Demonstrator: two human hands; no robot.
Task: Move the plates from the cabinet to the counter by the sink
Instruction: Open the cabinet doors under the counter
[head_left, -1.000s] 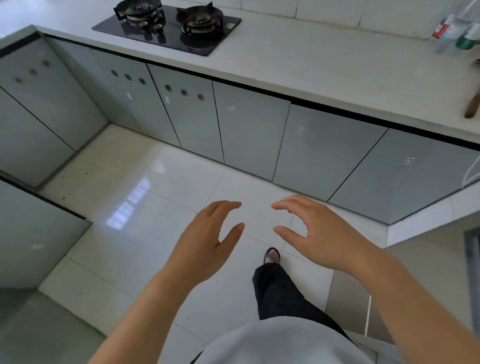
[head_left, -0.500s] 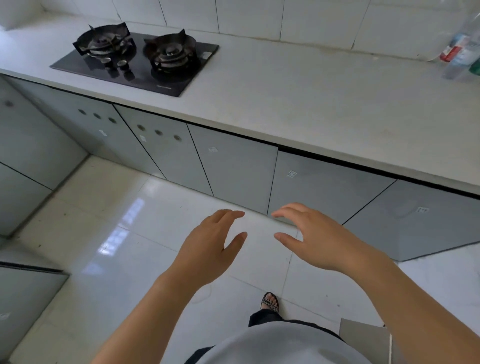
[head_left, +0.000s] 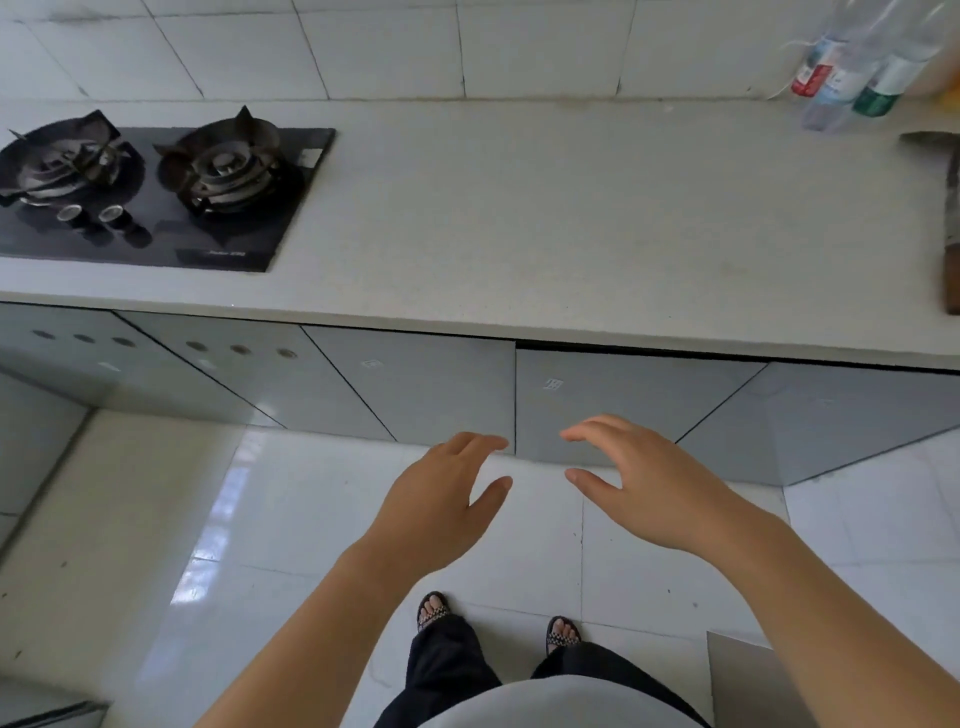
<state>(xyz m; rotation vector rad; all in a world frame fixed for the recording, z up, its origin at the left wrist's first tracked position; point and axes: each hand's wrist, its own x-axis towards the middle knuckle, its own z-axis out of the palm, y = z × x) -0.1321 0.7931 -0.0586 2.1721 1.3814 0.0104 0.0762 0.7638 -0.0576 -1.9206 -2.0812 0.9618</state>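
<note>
Both hands empty, held out at waist level over the floor, short of the cabinet doors. Left hand (head_left: 441, 499) and right hand (head_left: 644, 488) face each other, fingers loosely curled and spread, thumbs apart from the fingers, nothing gripped. Gap between them lines up with the seam of two closed cabinet doors (head_left: 514, 400).

Plates: none visible; all doors shut, so cannot tell which cabinet holds them. Sink not in frame either.

Counter (head_left: 571, 223): pale speckled stone-like top, matte, mostly bare in the middle. Left end: black glass two-burner gas hob (head_left: 156, 197), dark metal pan supports, two round knobs. Far right back corner: cluster of clear plastic bottles (head_left: 852, 78) with red, blue and green labels, against the white tiled wall (head_left: 389, 47). Right edge: cleaver-like blade with wooden handle (head_left: 950, 218), partly cut off by the frame.

Cabinet fronts are flat glossy grey panels, handleless; the two leftmost have three round holes each. Floor (head_left: 156, 519) is glossy white tile with window glare. Person's sandalled feet and dark trousers below.
</note>
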